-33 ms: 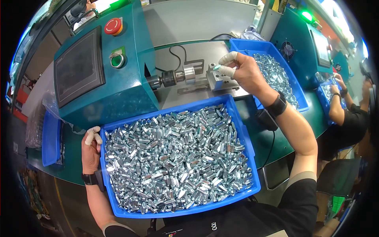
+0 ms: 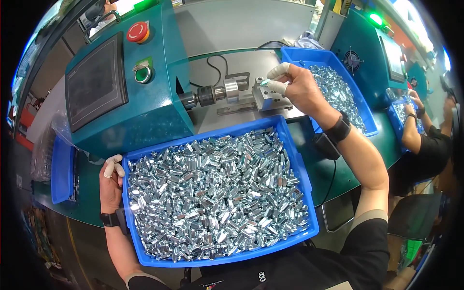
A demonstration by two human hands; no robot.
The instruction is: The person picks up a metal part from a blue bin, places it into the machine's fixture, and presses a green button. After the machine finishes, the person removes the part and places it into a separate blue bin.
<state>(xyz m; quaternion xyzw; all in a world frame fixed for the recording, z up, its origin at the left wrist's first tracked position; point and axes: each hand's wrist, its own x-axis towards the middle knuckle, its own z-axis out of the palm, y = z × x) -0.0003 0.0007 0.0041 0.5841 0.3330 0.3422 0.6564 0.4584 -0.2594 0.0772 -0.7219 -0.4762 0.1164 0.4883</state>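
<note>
At one o'clock my right hand pinches a metal piece by the fixture block, likely for fine control; left hand, curled, grip unclear, probably steadies the blue tray at nine o'clock.

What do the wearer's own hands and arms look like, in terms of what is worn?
The left hand and right hand wear off-white finger covers on some fingers. Each wrist carries a black wristband. The sleeves are short and black.
</note>
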